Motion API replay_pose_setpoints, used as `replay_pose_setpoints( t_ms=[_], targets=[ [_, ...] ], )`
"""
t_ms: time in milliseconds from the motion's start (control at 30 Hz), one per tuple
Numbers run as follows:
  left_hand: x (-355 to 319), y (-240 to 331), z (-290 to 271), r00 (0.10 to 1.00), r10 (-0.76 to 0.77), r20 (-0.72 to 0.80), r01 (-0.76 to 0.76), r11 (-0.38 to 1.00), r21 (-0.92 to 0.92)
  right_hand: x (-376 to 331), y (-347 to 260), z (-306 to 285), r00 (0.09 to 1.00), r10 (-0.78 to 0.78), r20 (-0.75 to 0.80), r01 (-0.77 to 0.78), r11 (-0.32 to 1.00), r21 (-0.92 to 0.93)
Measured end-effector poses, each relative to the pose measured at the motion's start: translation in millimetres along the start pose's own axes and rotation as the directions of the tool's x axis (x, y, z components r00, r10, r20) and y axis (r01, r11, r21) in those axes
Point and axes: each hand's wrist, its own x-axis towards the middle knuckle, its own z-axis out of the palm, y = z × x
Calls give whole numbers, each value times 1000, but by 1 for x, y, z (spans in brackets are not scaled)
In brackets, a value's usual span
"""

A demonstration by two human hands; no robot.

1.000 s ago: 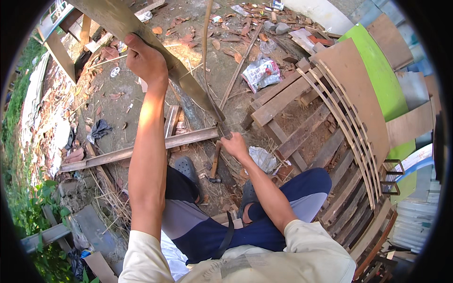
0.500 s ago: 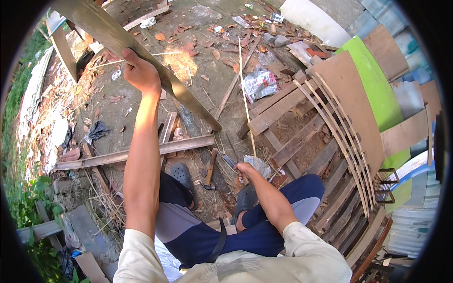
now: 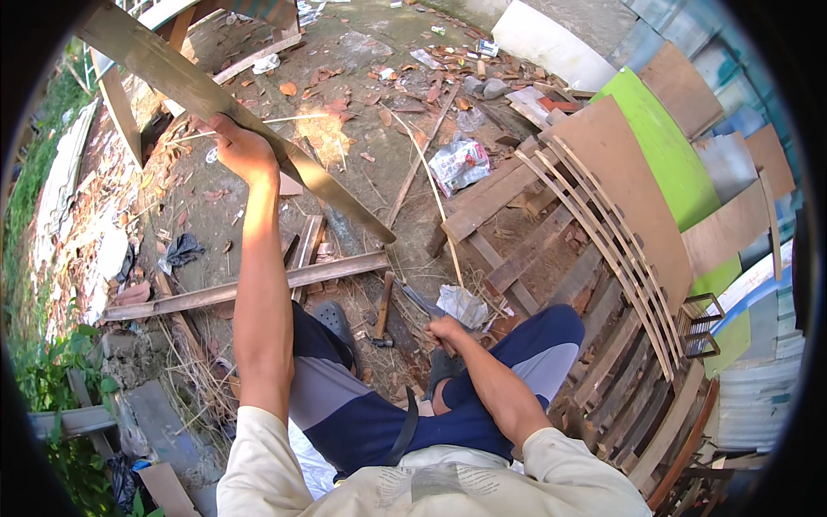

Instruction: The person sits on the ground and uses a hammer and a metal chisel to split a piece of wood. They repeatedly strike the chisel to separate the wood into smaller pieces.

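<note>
At upper left, the left hand (image 3: 248, 153) grips a long olive-brown bamboo slat (image 3: 342, 195), ideally well clear of the grey metal knife (image 3: 419, 301) the right hand (image 3: 445, 330) clasps.

Plastic bag (image 3: 459, 165) out front, white w/ red lettering, all crumpled, can't make out a word fm here! Shirt (image 3: 437, 484) has rows of small print by a grey patch, v. faint, also unreadable. Far pack (image 3: 488, 48): marks too tiny 2 tell.
</note>
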Motion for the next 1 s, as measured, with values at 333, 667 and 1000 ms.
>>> replay_pose_setpoints(
  t_ms=[333,667,1000],
  targets=[
    [-13,25,-28,997,-61,54,66,994,-91,-93,-20,-8,976,209,55,-145,445,884],
    [-5,67,-60,998,-52,38,57,991,-123,-199,-60,16,936,-352,-11,297,773,561],
    [35,121,-147,964,170,-206,-159,985,68,-163,-63,26,947,-320,-19,296,851,434]
  ],
)
